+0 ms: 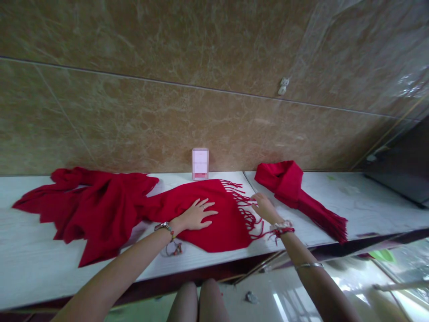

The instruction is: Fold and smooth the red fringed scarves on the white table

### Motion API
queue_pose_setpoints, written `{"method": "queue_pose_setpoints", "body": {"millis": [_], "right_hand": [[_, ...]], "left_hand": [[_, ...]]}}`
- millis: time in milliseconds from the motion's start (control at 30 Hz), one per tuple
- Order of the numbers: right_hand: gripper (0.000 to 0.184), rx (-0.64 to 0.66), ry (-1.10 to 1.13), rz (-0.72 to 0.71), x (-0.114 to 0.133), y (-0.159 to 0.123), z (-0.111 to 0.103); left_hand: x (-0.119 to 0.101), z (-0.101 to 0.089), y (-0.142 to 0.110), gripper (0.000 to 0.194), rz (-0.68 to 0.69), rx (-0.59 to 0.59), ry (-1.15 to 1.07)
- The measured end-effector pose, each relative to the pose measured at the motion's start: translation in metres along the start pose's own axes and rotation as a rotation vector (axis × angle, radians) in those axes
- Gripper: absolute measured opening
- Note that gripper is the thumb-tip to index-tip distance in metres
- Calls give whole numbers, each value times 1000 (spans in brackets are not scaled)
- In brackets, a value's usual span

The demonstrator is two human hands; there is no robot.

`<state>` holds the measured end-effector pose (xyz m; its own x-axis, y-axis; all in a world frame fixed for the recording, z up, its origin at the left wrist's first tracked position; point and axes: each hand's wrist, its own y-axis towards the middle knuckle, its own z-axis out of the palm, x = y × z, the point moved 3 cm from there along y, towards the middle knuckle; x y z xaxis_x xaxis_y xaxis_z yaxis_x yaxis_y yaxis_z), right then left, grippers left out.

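A red scarf (pixel 221 223) lies on the white tabletop, its right end spread flat and its left part bunched in loose folds. My left hand (pixel 197 214) rests on the flat part with fingers spread. At the fringed edge, my right hand (pixel 263 208) is closed, fingertips pinched on strands of the scarf's fringe (pixel 246 210). Several other strands lie tangled beside it. Right of that hand sits a second red scarf (pixel 284 183), folded over itself, with its fringed tail pointing toward the front edge.
A phone (pixel 200 164) with a lit screen leans upright against the brown marbled wall (pixel 167 120). A small white cat-shaped piece (pixel 283 86) is fixed on the wall. A dark box-like object (pixel 402 165) stands at the far right. The table's front edge runs just above my knees.
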<state>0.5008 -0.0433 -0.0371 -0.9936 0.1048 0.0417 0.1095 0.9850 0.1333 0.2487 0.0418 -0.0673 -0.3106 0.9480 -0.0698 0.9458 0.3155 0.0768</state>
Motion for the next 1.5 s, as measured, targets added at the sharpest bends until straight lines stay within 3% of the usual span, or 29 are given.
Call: {"method": "queue_pose_setpoints", "body": {"millis": [133, 200, 300, 467, 533, 600, 667, 733, 833, 933, 1000, 1133, 1267, 1333, 1500], "right_hand": [[22, 83, 131, -322, 42, 0, 6], [20, 146, 79, -324, 46, -1, 13], [20, 165, 8, -201, 25, -4, 14], [23, 130, -28, -81, -6, -9, -2], [25, 82, 8, -122, 3, -11, -10], [24, 58, 74, -252, 20, -14, -13], [23, 99, 90, -372, 36, -18, -11], [23, 175, 27, -393, 39, -21, -7], [26, 223, -80, -296, 17, -25, -6], [24, 209, -139, -177, -16, -26, -13], [25, 183, -150, -128, -25, -27, -17], [22, 75, 16, -232, 5, -27, -16], [22, 162, 47, -406, 40, -32, -1], [25, 203, -20, -359, 32, -35, 1], [28, 171, -61, -167, -22, -37, -13]], "left_hand": [[-3, -3, -2, 39, 35, 8, -21], [-3, -3, -2, 42, 22, 27, -24], [-3, -3, 0, 46, 6, 66, -14], [-3, -4, 2, 46, -9, 80, 7], [-2, -3, 2, 46, -8, 72, 13], [-2, -2, 2, 47, -3, 69, 20], [-2, -1, 2, 48, -2, 70, 24], [-2, -1, 2, 48, -9, 76, 25], [-3, -3, 2, 48, -17, 87, 23], [-3, -4, 3, 49, -15, 89, 24], [-3, -4, 3, 49, -17, 88, 23], [-2, -3, 3, 49, -20, 81, 21], [-2, -3, 3, 48, -14, 71, 23], [-2, -2, 3, 48, -14, 69, 27], [-1, -1, 3, 48, -17, 58, 20]]}}
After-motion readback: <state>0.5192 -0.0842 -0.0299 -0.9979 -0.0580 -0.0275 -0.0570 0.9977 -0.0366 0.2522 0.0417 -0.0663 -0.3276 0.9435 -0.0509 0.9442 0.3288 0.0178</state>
